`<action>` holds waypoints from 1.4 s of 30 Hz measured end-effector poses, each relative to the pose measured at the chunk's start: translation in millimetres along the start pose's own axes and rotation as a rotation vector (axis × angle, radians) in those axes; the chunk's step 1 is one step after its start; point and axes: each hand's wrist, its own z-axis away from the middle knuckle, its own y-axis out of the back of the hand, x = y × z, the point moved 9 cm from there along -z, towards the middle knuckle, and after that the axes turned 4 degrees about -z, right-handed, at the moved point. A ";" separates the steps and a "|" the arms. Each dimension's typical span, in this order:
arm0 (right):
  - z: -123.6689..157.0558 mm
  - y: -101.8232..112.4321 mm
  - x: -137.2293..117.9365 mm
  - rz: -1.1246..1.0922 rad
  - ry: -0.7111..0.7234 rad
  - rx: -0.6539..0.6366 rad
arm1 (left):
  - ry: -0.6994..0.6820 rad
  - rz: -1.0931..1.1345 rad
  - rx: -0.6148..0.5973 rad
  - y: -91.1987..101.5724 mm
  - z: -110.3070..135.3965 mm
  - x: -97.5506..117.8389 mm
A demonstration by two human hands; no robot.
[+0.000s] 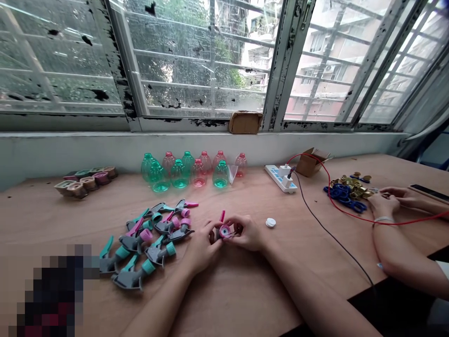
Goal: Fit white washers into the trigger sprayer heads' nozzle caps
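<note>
Plywood table (238, 299) under the window (196, 56), centre frame: left hand (201, 248) and right hand (247, 232) both pinch a pink-collared spray head (224, 230), likely light, stiff, slick plastic, best gripped at its collar.

Tinted bottles (191, 171), power strip (280, 178), cardboard box (309, 164)

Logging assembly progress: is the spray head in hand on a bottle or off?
Off. Left hand and right hand hold the pink spray head alone; the bottles stand apart behind.

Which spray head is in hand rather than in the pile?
The pink-capped spray head, held between left hand and right hand; the others lie in the pile alongside.
</note>
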 end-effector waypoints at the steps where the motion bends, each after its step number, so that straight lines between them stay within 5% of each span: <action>1: -0.2 -0.9 0.7 0.006 0.003 -0.004 | 0.000 0.001 -0.002 0.0 -0.4 -0.3; 12: -6.7 13.2 -19.7 0.210 0.017 -0.154 | -0.045 -0.070 -0.082 -2.2 -0.5 13.3; 16: 0.6 15.0 -42.9 0.458 0.041 -0.337 | -0.033 -0.107 -0.134 -8.4 -0.1 11.4; 27: 8.0 11.1 -61.2 1.122 -0.119 -0.544 | -0.049 -0.193 -0.164 -9.0 1.4 12.2; 35: 12.2 -7.4 -72.1 1.152 -0.151 -0.635 | -0.148 -0.254 -0.250 -17.2 2.3 17.7; 42: 24.1 8.4 -52.6 0.996 -0.162 -0.449 | -0.158 -0.228 -0.264 -19.5 3.5 15.1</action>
